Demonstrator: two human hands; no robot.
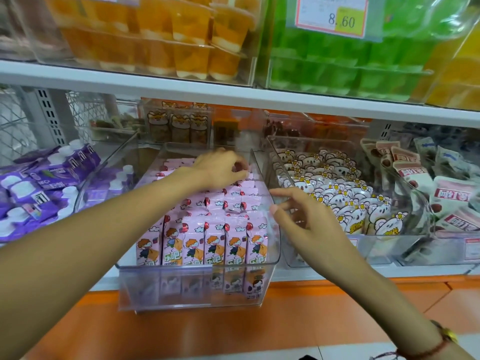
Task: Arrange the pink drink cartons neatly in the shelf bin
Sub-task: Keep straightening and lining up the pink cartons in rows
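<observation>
Pink cartons (205,237) stand upright in rows inside a clear bin (197,289) at frame centre, front row of five facing out w/ cartoon kids, red balloons and green Chinese lettering low on each face. Left hand (220,167) reaches in from 8 o'clock to the back rows at 12 o'clock of the bin, fingers curled down onto carton tops there; looks like a pinch on one, blurred. Right hand (304,216) hovers at the bin's right wall, 3 o'clock, fingers spread and relaxed, holding nothing, fingertips near the wall edge. Red string bracelet on that wrist.

At 9 o'clock: purple packs (44,183) w/ white caps, "NFC+" readable. At 3 o'clock: bin of white bear pouches (335,196), then white-and-maroon packs (426,188) further right. Behind at 12: fox-print packs (179,123). Shelf above holds orange jelly cups (166,35) and green ones (337,55); price tag (335,16) reads "8.60". Orange ledge (181,331) below.
</observation>
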